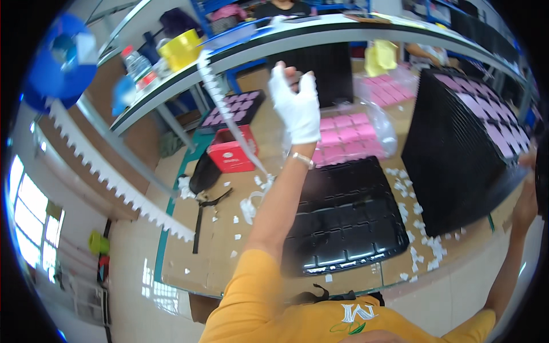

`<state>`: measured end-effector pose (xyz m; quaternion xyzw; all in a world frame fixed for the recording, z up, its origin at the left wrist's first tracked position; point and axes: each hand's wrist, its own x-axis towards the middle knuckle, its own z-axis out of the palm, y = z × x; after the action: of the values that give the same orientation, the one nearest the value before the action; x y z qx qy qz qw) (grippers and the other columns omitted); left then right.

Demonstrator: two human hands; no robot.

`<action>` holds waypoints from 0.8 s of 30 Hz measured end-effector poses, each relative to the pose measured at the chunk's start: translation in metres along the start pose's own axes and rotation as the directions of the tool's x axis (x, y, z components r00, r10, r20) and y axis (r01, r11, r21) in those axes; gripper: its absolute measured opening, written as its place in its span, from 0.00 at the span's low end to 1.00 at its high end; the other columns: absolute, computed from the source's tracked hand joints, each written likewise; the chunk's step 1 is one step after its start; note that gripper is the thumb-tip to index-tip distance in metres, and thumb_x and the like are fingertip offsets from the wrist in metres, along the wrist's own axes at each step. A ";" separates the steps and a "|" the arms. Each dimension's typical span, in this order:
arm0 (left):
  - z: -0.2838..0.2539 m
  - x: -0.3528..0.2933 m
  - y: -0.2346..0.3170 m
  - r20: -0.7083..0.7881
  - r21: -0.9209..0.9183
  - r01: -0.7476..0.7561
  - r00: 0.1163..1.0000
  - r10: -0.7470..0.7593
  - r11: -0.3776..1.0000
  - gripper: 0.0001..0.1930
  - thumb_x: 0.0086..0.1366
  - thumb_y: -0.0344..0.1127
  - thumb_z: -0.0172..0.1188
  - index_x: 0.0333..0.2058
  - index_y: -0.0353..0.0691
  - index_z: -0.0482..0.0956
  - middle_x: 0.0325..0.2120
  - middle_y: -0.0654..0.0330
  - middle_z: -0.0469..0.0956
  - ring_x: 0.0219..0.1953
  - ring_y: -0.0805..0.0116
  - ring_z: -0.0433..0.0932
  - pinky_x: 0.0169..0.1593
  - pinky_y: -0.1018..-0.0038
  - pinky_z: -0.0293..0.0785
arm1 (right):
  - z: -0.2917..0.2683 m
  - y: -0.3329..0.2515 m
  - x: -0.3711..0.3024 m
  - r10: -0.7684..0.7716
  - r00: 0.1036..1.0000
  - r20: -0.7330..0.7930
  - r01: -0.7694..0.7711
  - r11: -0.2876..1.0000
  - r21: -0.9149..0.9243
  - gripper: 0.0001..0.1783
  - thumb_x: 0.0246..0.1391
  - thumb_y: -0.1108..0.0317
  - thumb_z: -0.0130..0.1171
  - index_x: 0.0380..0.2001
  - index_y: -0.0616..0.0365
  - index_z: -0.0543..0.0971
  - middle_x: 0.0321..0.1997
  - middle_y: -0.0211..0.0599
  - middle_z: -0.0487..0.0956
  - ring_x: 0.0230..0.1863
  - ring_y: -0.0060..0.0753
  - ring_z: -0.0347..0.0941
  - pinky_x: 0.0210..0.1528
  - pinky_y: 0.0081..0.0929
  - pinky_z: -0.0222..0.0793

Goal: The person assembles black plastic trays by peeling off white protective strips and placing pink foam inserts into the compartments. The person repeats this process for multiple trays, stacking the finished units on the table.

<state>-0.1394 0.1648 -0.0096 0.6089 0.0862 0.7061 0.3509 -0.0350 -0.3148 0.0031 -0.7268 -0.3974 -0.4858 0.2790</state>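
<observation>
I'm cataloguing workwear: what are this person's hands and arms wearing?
The left hand wears a white glove, with a pale band at the wrist. The left sleeve and right sleeve are short and yellow-orange. The right hand is too unclear to tell whether it's gloved.

Nearer the body than the gloved left hand (296, 108), a flat black plastic tray (349, 211) is laid on the brown cardboard-covered table (200, 268). To that hand's left, a red cardboard box (235, 154) is placed, a black tray of pink blocks (243, 106) set behind it. Clear-wrapped pink blocks (346, 134) are laid just to its right. Farther right, beside the right hand (529, 160), a tall ridged black tray stack (443, 160) is stood, torn white scraps (433, 250) strewn between stack and flat tray.
</observation>
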 end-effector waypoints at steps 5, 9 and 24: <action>-0.139 0.049 -0.044 -0.310 0.412 -0.052 0.931 0.194 0.910 0.28 0.58 0.26 0.64 0.57 0.30 0.66 0.48 0.52 0.72 0.49 0.63 0.72 0.55 0.70 0.68 | 0.035 -0.132 0.009 -0.528 0.823 0.211 0.470 0.840 0.272 0.22 0.63 0.64 0.54 0.53 0.70 0.69 0.37 0.48 0.76 0.34 0.50 0.73 0.36 0.41 0.71; -0.210 0.053 -0.096 0.113 0.191 0.281 0.946 -0.305 0.941 0.30 0.57 0.27 0.63 0.58 0.28 0.64 0.52 0.50 0.73 0.49 0.63 0.74 0.50 0.72 0.71 | 0.087 -0.167 0.015 -0.310 0.906 0.287 0.166 0.886 0.433 0.15 0.59 0.77 0.54 0.50 0.66 0.74 0.31 0.41 0.75 0.31 0.33 0.73 0.35 0.26 0.70; -0.247 0.009 0.007 0.318 -0.144 0.584 0.792 -0.521 0.799 0.12 0.59 0.25 0.62 0.43 0.29 0.78 0.36 0.59 0.80 0.37 0.72 0.78 0.44 0.77 0.71 | 0.290 -0.332 0.248 -0.376 0.812 -0.447 0.548 0.754 0.362 0.10 0.59 0.64 0.57 0.42 0.55 0.78 0.34 0.40 0.77 0.38 0.46 0.76 0.40 0.31 0.71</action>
<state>-0.3696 0.2410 -0.0590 0.5986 0.1304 0.4896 0.6205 -0.1238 0.1662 0.1312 -0.4147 -0.6178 -0.5477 0.3825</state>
